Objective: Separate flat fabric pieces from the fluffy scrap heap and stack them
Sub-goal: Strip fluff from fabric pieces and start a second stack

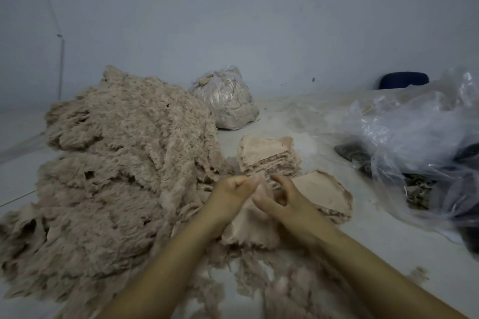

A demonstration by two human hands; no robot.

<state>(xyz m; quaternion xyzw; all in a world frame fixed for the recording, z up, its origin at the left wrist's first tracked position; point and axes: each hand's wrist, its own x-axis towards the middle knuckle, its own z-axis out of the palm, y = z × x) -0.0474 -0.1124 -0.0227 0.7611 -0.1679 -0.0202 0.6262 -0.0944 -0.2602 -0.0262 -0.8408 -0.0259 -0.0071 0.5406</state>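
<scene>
1. I see my left hand (pixel 234 189) with fingers curled, pinching a blurred tuft; my right hand (pixel 281 197) with fingers spread.
2. A flat fabric piece (pixel 248 225) lies under both.
3. The stack (pixel 269 155) sits just beyond, the fluffy scrap heap (pixel 116 163) left.

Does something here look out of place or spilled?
Loose tufts of fluff lie scattered on the floor beside the big fluffy heap, near the forearms. The stack of flat pieces looks a bit uneven, its edges not lined up. Nothing looks damaged.
</scene>
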